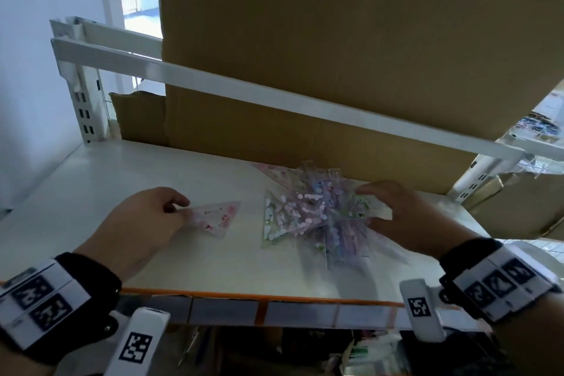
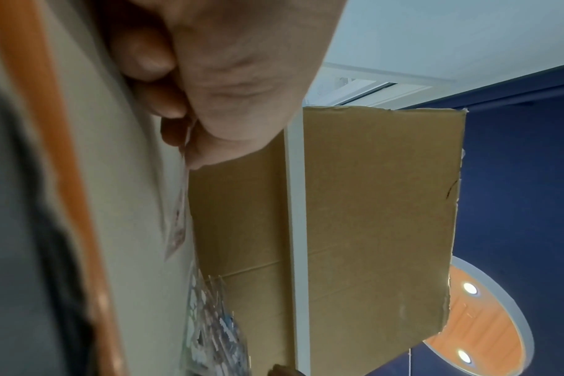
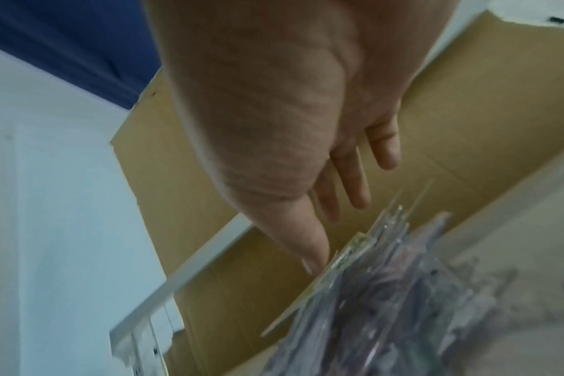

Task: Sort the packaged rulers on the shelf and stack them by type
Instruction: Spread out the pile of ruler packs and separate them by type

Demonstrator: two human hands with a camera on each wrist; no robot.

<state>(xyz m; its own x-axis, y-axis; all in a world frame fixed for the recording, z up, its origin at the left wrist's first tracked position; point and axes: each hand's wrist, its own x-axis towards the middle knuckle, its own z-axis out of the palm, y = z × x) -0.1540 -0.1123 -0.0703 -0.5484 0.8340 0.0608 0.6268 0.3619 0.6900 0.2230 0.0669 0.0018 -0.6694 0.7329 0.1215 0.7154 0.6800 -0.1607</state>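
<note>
Cardboard box (image 1: 351, 40) filling the back of the shelf (image 1: 91, 192). Mixed heap of packaged rulers (image 1: 317, 217) right of centre, against the box. Pink triangular ruler (image 1: 218, 217) lying flat, well apart to the left, a corner pinched by left hand (image 1: 146, 220). Right hand (image 1: 393, 214) at heap's right edge, fingers straight (grip not discernible). Advice: release pink piece flat as stack base; lift only matching triangles from heap top, aligning corners, avoiding drag on loose sleeves.
</note>
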